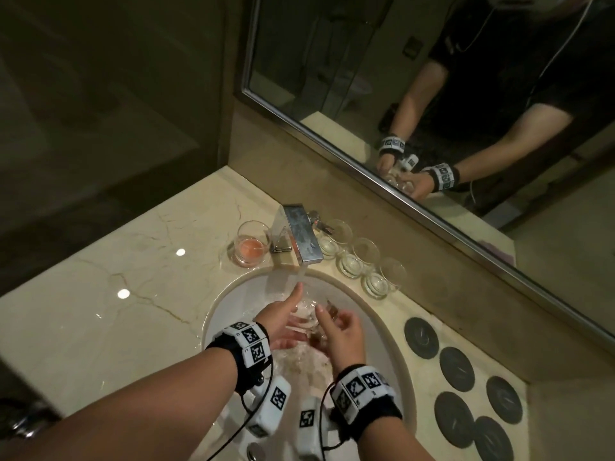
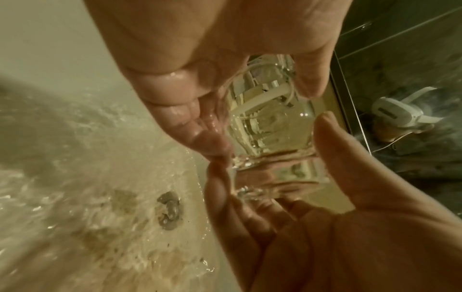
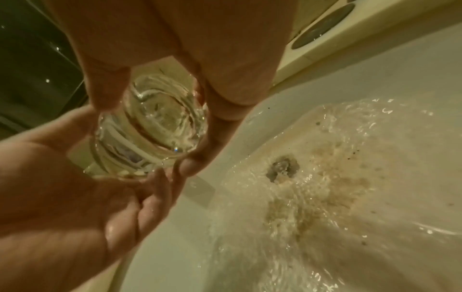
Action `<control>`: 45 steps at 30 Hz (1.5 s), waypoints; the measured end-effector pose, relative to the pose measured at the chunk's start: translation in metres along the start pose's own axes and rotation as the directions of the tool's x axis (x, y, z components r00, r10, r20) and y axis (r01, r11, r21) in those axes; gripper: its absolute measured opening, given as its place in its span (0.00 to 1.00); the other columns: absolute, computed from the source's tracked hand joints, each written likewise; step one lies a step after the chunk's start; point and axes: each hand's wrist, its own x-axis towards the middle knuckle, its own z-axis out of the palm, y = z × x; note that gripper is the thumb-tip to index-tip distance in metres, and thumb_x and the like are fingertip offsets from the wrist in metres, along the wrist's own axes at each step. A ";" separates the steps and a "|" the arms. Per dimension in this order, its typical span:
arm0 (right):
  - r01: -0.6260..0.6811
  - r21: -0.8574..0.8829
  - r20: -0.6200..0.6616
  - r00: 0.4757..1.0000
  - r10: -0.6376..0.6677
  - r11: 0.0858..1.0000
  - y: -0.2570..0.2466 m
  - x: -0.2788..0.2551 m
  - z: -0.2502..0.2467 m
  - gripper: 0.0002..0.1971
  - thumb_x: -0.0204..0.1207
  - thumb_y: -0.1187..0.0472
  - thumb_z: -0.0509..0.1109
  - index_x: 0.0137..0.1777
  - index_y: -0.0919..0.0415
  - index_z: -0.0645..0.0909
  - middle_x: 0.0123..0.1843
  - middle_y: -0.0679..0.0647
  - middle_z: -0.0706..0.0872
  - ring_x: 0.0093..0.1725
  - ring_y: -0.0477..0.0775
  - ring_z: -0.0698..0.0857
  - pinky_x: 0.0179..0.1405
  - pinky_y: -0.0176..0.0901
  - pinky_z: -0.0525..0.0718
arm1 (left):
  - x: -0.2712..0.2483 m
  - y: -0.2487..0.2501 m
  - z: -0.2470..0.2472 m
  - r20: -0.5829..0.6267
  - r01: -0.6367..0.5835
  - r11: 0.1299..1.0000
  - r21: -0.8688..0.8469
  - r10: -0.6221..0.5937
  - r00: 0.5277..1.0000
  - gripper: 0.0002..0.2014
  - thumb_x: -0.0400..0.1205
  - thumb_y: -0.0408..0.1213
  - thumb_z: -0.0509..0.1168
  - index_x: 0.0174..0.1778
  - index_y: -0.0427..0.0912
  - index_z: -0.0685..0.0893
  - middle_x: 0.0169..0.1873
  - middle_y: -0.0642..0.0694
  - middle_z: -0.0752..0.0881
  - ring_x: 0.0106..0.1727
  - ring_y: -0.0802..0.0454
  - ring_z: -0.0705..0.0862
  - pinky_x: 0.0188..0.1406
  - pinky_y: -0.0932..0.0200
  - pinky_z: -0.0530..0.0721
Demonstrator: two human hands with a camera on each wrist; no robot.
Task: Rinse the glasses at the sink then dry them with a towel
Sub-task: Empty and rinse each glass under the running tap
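Over the sink basin, both hands hold one clear glass under the running water. My left hand cups it from the left, fingers curled beneath and thumb raised. From the right, my right hand grips it between thumb and fingers. In the left wrist view the glass lies tilted between the two palms; in the right wrist view its open mouth faces the camera. A glass with orange residue stands left of the tap, and three clear glasses stand to its right.
Cloudy brownish water swirls round the drain. Several dark round coasters lie on the marble counter right of the basin. A mirror runs along the back wall and reflects the person.
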 end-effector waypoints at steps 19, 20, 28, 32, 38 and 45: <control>0.226 -0.492 -0.003 0.965 -0.261 0.841 0.017 0.005 -0.029 0.40 0.60 0.56 0.84 0.71 0.54 0.68 0.62 0.49 0.79 0.59 0.47 0.78 0.60 0.41 0.79 | -0.005 -0.015 0.020 0.093 -0.260 0.823 0.504 0.247 0.964 0.33 0.73 0.54 0.76 0.71 0.56 0.70 0.61 0.53 0.79 0.57 0.55 0.83 0.56 0.57 0.83; 0.206 -0.459 -0.068 0.962 -0.265 0.864 0.014 0.008 -0.037 0.37 0.61 0.54 0.84 0.68 0.53 0.68 0.61 0.49 0.79 0.59 0.48 0.79 0.60 0.42 0.79 | -0.005 -0.014 0.020 0.081 -0.257 0.821 0.510 0.251 0.964 0.32 0.74 0.57 0.74 0.71 0.57 0.70 0.62 0.53 0.78 0.59 0.54 0.82 0.57 0.57 0.81; 0.109 -0.328 -0.449 0.856 -0.256 0.938 -0.007 0.057 -0.106 0.39 0.60 0.53 0.85 0.68 0.58 0.69 0.64 0.55 0.80 0.63 0.56 0.80 0.66 0.49 0.79 | 0.002 -0.018 0.008 0.010 -0.194 0.822 0.535 0.223 0.975 0.32 0.74 0.60 0.72 0.70 0.53 0.69 0.54 0.54 0.86 0.52 0.56 0.87 0.53 0.57 0.81; 0.033 -0.363 -0.516 0.825 -0.231 0.931 -0.007 0.077 -0.120 0.38 0.59 0.51 0.86 0.65 0.59 0.70 0.55 0.57 0.83 0.56 0.59 0.83 0.58 0.50 0.81 | 0.002 -0.018 0.001 -0.017 -0.177 0.822 0.541 0.221 0.975 0.28 0.77 0.59 0.70 0.68 0.52 0.70 0.53 0.53 0.86 0.48 0.56 0.88 0.48 0.57 0.81; -0.033 -0.365 -0.522 0.835 -0.175 0.930 -0.007 0.098 -0.125 0.37 0.59 0.49 0.85 0.65 0.58 0.70 0.53 0.53 0.81 0.52 0.56 0.81 0.58 0.51 0.79 | 0.011 -0.015 -0.018 -0.192 -0.103 0.840 0.533 0.239 0.952 0.23 0.78 0.59 0.68 0.62 0.47 0.76 0.44 0.49 0.89 0.45 0.52 0.89 0.53 0.52 0.84; 0.013 -0.312 -0.543 0.818 -0.190 0.950 -0.011 0.121 -0.123 0.43 0.62 0.55 0.84 0.74 0.62 0.65 0.70 0.60 0.78 0.69 0.61 0.78 0.69 0.52 0.75 | 0.012 0.018 -0.058 -0.414 -0.002 0.865 0.502 0.242 0.877 0.32 0.73 0.59 0.74 0.64 0.45 0.71 0.47 0.43 0.87 0.49 0.45 0.87 0.52 0.50 0.85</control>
